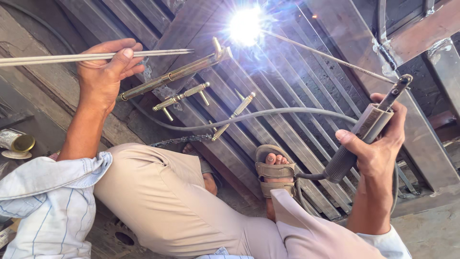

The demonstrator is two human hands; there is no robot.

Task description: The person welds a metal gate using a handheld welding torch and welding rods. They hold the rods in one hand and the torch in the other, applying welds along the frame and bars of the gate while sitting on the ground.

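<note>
At your far left a small metal tin (pixel 17 142) lies on its side with its round gold-coloured end facing out; what is inside it cannot be seen. A pale lid or disc (pixel 16 154) lies just below it.

Your right hand (pixel 378 144) is closed tight around the dark ribbed grip of a welding holder (pixel 364 139), thumb pressed along the pale upper part of the handle. A thick grey cable (pixel 268 114) runs from the bottom of the grip, across the metal bars and off to the left. A long thin welding rod (pixel 330 57) is clamped in the holder's tip and reaches up and to the left, where its far end meets the bright white arc (pixel 245 25) on the metal frame (pixel 306 96).

Your left hand (pixel 103 72) is curled shut on a bundle of spare rods (pixel 91 56), pinched between thumb and fingers. The rods lie nearly level and stick out past both sides of the hand, the left ends running out of view.

Just right of that hand, a long brass-coloured bolt latch (pixel 175 74) lies slanted on the frame, its upper end near the arc. Two shorter latches (pixel 182 98) (pixel 235 115) sit below it on the slats.

Your knee in beige trousers (pixel 163 192) fills the lower middle, and your sandalled foot (pixel 274 170) rests on the bars beside the cable.
</note>
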